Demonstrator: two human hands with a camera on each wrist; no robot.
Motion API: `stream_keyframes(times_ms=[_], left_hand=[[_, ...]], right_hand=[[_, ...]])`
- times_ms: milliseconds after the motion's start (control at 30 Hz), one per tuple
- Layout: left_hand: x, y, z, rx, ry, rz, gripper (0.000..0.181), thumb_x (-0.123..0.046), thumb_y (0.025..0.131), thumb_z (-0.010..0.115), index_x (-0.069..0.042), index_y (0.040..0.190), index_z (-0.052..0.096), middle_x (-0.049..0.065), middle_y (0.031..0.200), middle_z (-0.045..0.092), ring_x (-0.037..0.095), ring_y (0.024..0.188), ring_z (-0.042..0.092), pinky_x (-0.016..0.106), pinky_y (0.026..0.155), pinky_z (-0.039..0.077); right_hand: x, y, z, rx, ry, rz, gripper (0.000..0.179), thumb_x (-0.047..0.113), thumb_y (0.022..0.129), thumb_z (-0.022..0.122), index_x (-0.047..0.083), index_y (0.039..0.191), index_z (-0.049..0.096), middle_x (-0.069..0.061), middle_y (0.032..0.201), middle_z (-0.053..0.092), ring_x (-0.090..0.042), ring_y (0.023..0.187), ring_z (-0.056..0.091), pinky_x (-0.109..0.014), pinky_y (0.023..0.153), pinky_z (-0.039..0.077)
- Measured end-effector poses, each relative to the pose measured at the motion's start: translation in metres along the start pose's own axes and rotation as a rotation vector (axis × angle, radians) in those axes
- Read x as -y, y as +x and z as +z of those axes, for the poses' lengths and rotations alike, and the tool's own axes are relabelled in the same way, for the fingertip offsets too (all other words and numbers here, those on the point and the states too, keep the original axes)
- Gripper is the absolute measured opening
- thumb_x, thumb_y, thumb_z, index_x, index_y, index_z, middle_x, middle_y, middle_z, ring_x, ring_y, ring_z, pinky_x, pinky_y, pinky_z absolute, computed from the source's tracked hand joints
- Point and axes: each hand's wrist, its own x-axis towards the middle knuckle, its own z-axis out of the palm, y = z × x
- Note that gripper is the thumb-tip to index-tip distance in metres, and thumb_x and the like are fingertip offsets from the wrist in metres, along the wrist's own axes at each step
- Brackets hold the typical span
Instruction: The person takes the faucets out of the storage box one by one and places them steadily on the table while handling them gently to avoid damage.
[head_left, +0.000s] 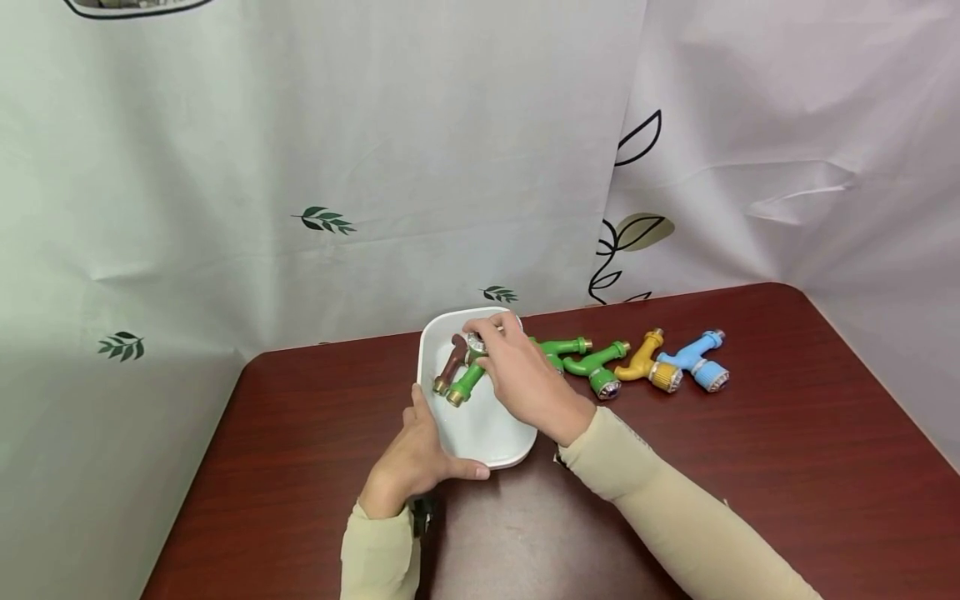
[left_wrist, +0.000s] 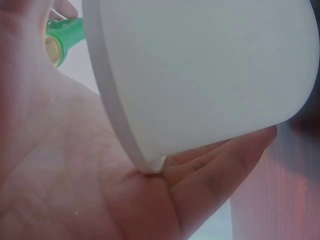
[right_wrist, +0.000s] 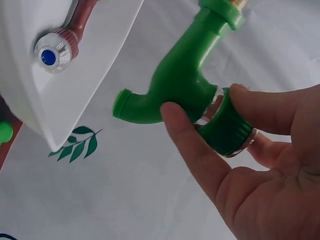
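Note:
A white plastic basin (head_left: 487,437) stands on the table, and my left hand (head_left: 408,458) grips its near left corner. The thumb of that hand lies along the near rim, with the fingers against the outer wall (left_wrist: 210,75). Over the basin, my right hand (head_left: 525,375) holds a green tap (right_wrist: 180,85) by its ribbed knob, between thumb and fingers. The tap's brass threaded end points down and toward the left hand in the head view. Inside the basin lies a brown tap (head_left: 450,367) with a clear, blue-centred knob (right_wrist: 50,56), partly hidden by the right hand.
Right of the basin, a row of taps lies on the dark red table (head_left: 315,450): a green tap (head_left: 566,346) partly behind my right hand, another green tap (head_left: 600,360), a yellow tap (head_left: 643,357) and a light blue tap (head_left: 693,354). A leaf-printed white curtain (head_left: 420,167) hangs behind.

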Motion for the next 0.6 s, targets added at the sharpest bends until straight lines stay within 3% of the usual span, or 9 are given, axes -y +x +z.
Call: stream_keyframes(times_ms=[167, 300, 600], left_hand=[[0.0, -0.001, 0.0, -0.005, -0.004, 0.001, 0.159, -0.047, 0.055, 0.099, 0.008, 0.155, -0.012, 0.038, 0.144, 0.031, 0.042, 0.112, 0.057, 0.05, 0.094, 0.048], [0.0, -0.002, 0.0, -0.006, 0.0, -0.011, 0.16, -0.048, 0.054, 0.099, 0.008, 0.155, -0.012, 0.041, 0.145, 0.029, 0.044, 0.115, 0.056, 0.051, 0.095, 0.047], [-0.001, 0.0, 0.0, -0.005, 0.0, -0.008, 0.16, -0.047, 0.054, 0.099, 0.008, 0.154, -0.013, 0.042, 0.147, 0.027, 0.047, 0.119, 0.054, 0.052, 0.097, 0.046]], right_hand=[[-0.007, -0.006, -0.006, -0.047, 0.013, -0.044, 0.038, 0.004, 0.099, 0.063, 0.008, 0.136, 0.056, -0.013, 0.126, 0.052, -0.022, 0.096, 0.059, -0.034, 0.08, 0.052], [-0.01, -0.011, -0.01, -0.063, 0.024, -0.032, 0.037, 0.006, 0.098, 0.064, 0.008, 0.135, 0.057, -0.012, 0.126, 0.054, -0.026, 0.109, 0.054, -0.041, 0.091, 0.049], [-0.016, -0.019, -0.016, -0.096, 0.049, 0.037, 0.037, 0.008, 0.097, 0.066, 0.009, 0.133, 0.058, -0.014, 0.129, 0.056, -0.029, 0.114, 0.049, -0.045, 0.095, 0.045]])
